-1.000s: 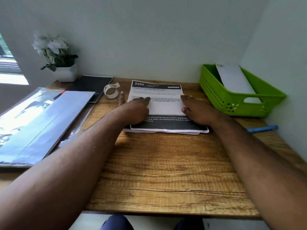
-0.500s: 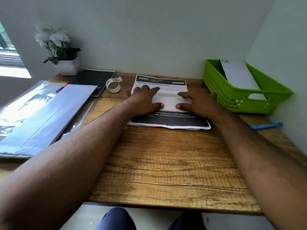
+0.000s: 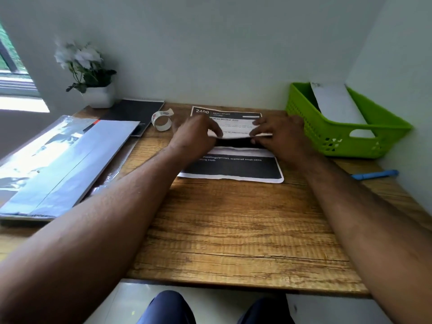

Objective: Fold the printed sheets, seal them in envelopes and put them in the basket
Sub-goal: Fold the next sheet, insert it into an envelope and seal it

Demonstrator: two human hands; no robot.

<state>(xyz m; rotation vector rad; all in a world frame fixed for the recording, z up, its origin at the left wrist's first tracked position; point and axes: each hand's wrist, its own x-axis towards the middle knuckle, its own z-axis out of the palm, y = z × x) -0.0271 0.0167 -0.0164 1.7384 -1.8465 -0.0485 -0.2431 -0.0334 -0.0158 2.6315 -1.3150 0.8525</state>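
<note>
A stack of printed sheets [image 3: 233, 169] lies in the middle of the wooden desk. The top sheet [image 3: 236, 125] is lifted at its near edge and bent up toward the wall. My left hand [image 3: 196, 134] pinches that edge on the left side. On the right side my right hand [image 3: 280, 134] pinches the same edge. A green plastic basket [image 3: 332, 141] stands at the right against the wall, with a white envelope [image 3: 336, 106] leaning inside it.
A tape roll [image 3: 162, 119] lies left of the sheets, beside a black notebook [image 3: 133, 113]. Shiny plastic-wrapped envelopes [image 3: 58, 164] cover the desk's left side. A white flower pot [image 3: 98, 95] stands at the back left. A blue pen [image 3: 374, 174] rests near the right wall.
Both hands lay flat on the stack before. They have now gripped the near edge of the top sheet and raised it, uncovering the sheet below.
</note>
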